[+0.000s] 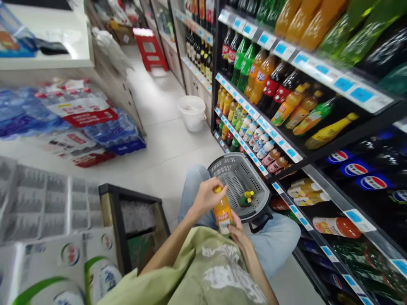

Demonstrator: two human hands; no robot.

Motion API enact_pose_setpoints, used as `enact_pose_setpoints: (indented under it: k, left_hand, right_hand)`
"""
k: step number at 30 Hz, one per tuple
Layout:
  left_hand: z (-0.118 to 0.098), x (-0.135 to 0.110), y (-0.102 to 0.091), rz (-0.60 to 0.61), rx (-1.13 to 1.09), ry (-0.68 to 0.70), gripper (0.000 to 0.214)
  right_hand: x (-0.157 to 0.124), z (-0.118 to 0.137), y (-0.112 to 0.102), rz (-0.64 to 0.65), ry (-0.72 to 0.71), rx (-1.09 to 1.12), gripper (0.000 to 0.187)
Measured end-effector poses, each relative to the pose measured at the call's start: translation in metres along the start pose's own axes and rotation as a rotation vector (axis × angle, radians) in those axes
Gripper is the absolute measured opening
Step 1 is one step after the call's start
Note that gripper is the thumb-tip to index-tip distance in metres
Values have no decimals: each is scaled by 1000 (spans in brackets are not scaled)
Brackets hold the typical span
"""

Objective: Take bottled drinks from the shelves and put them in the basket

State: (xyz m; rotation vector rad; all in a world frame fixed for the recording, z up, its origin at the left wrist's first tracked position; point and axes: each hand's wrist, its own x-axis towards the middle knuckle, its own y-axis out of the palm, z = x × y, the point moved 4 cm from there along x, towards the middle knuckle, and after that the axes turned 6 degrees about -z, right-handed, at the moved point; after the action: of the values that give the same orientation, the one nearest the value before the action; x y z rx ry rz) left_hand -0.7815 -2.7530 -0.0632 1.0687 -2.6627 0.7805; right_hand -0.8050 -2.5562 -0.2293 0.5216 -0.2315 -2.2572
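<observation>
I hold a small orange juice bottle [223, 214] upright in front of my lap. My left hand [208, 195] is closed over its yellow cap from above. From below, my right hand [237, 228] grips the bottle's lower body. Just beyond the bottle a grey plastic shopping basket [237, 169] rests on my knees, with one small green and yellow bottle [246, 197] lying inside it.
A black shelf rack [286, 148] full of soft drink and juice bottles fills the right side. A white bucket [192, 112] stands on the floor by the rack. Shrink-wrapped water packs [95, 123] lie left, cartons [47, 203] nearer me, a red stool [150, 48] far down the aisle.
</observation>
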Motion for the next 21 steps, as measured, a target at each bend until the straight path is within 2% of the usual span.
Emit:
enact_pose_setpoints:
  k: [3,6,9,13,17,21]
  left_hand:
    - [1,13,-6,-64,-57,-52,28]
    - [-5,20,-6,-1,-146,-51,33]
    - [-15,23,-6,108,-270,-36,36]
    - [-21,23,-8,171,-434,-81,39]
    - [-16,23,-9,161,-475,-119,42]
    - [-8,23,-8,118,-441,-151,41]
  right_hand:
    - [-21,29,-5,-127,17,37,84]
    - [-41,48,0,-151,142,0,82]
    - [-56,58,12,-91,217,64,71]
    - [-62,66,31,66,275,140,81]
    - [-54,73,37,137,303,178,85]
    - [-48,75,34,113,272,191,80]
